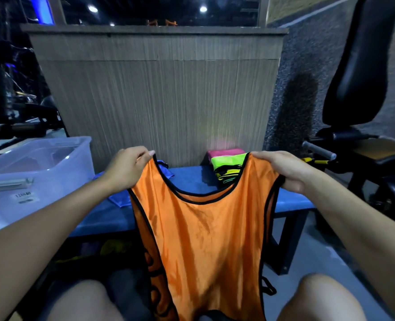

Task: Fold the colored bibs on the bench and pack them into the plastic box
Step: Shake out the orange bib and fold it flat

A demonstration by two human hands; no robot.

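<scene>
Your left hand (pixel 131 169) and right hand (pixel 282 171) pinch the orange bib (pixel 203 232) unfolded above the bench (pixel 291 200); folded bibs (pixel 226 167) wait there, plastic box (pixel 36 172) unpacked.

The orange bib (pixel 205 230) is cut off by the bottom edge — the stacked bibs (pixel 226 167) are partly hidden behind it; the box label (pixel 24 196) is blurred.

Orange bib (pixel 205 232) with black trim; pink and neon-green bibs (pixel 226 162) stacked at the blue desk's (pixel 291 200) far right edge; translucent box (pixel 36 172).
</scene>
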